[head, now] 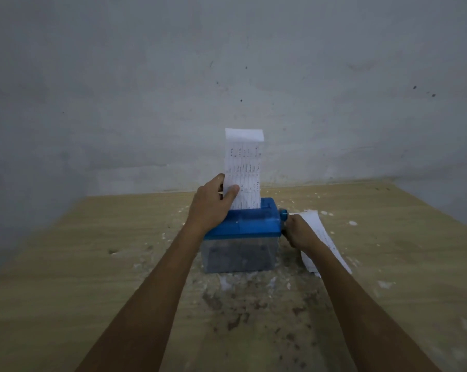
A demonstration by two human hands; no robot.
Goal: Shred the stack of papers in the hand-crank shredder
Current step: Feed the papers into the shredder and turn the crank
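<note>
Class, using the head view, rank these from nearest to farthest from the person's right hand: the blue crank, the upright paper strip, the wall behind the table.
1. Blue crank: gripped by the right hand, at the shredder's right end.
2. Upright paper strip: in the top slot, held by the left hand.
3. Wall: behind the table.

The shredder [241, 232] is sitting on the surface [92, 264], near its far edge, in front of the wall [227, 76]. A paper strip [243, 167] is standing upright in its top slot. The crank [283, 216] is sticking out on its right side. More papers [325, 242] are lying just right of it, and scraps [235, 281] are lying before it
</note>
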